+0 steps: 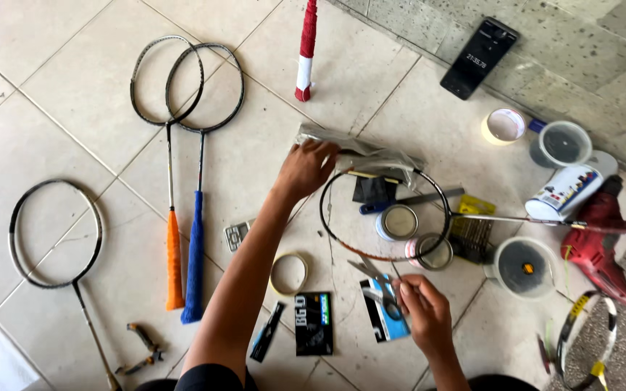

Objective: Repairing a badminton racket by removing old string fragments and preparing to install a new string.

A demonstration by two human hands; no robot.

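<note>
Right hand (423, 310) pinched shut on thin metal scissors (372, 274), low centre over glossy tile floor (52, 101). Unstrung racket frame (384, 214), thin dark hoop, lies just beyond. Left hand (306, 168) is stretched forward, fingers closed on crinkled clear plastic wrap (371, 153) at the hoop's top.

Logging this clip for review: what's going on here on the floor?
A person sits over a tiled floor strewn with racket gear. The left hand grips the top of an unstrung racket frame beside a crumpled plastic wrapper. The right hand pinches something thin near scissors. Three more rackets lie to the left, untouched.
</note>
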